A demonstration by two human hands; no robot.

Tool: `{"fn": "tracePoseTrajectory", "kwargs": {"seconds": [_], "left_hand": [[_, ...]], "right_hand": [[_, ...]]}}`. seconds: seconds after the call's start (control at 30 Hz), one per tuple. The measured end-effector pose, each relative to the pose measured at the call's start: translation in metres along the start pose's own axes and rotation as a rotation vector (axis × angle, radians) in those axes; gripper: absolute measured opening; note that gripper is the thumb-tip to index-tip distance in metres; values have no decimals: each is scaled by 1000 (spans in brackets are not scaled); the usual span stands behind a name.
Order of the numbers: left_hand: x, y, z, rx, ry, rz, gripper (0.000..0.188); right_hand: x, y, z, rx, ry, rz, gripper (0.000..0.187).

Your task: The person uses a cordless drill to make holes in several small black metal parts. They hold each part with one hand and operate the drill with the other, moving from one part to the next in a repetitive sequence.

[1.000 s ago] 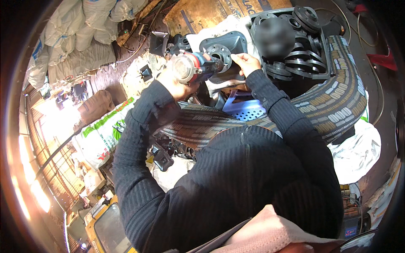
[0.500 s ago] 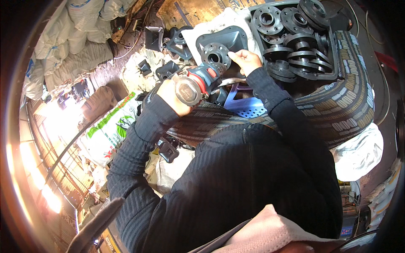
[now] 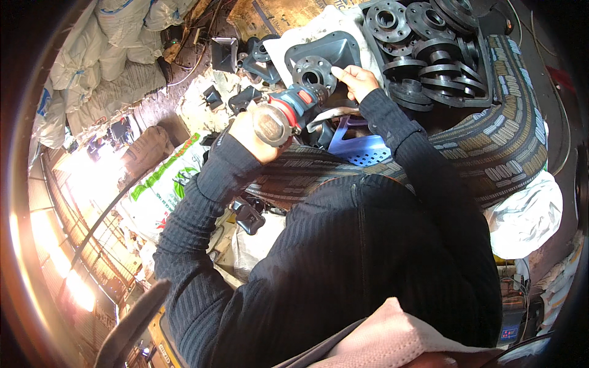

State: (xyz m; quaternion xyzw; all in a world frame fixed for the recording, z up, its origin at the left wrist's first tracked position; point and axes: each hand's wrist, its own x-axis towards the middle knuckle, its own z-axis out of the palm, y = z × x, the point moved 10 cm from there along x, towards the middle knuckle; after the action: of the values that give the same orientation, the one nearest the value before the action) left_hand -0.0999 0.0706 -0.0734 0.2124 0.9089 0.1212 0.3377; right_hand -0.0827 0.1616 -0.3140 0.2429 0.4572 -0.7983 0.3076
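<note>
- Head view, left hand: the left hand (image 3: 250,136) is closed around the body of a blue-and-red power tool (image 3: 293,104); the tool's round metal end faces the wearer, and its narrower dark end points up and to the right, overlapping the lower edge of the flanged disc; whether the two touch cannot be told.
- Head view, right hand: the right hand (image 3: 361,83) is nearly closed, thumb and forefinger meeting at the right rim of a black flanged disc (image 3: 308,65); the remaining fingers are curled toward the palm.
- Head view, disc: the disc has a central bore and small holes around its flange; it overlaps the near edge of a dark, rounded-corner tray-like part (image 3: 329,44), which lies on a white cloth (image 3: 277,54).
- Head view, right side: a grey crate (image 3: 489,92) holds several black flanged pieces (image 3: 438,58), stacked at various tilts; a patterned padded roll (image 3: 515,126) curves below it.
- Head view, nearer the body: a blue perforated plastic item (image 3: 362,148) stands below the right wrist; a white bag (image 3: 526,218) lies at the right.
- Head view, left side: white sacks (image 3: 116,40) are piled at upper left; a green-and-white sack (image 3: 165,181) lies beyond the left forearm.
</note>
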Motion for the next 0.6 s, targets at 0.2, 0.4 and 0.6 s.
{"fn": "tracePoseTrajectory", "kwargs": {"seconds": [0.2, 0.4, 0.6], "left_hand": [[-5, -7, 11, -60, 26, -78, 28], [0, -17, 25, 91, -6, -41, 27], [-16, -36, 40, -8, 107, -152, 31]], "right_hand": [[3, 11, 2, 88, -55, 30, 38], [-3, -9, 0, -82, -12, -100, 39], [10, -14, -10, -290, 100, -307, 35]]}}
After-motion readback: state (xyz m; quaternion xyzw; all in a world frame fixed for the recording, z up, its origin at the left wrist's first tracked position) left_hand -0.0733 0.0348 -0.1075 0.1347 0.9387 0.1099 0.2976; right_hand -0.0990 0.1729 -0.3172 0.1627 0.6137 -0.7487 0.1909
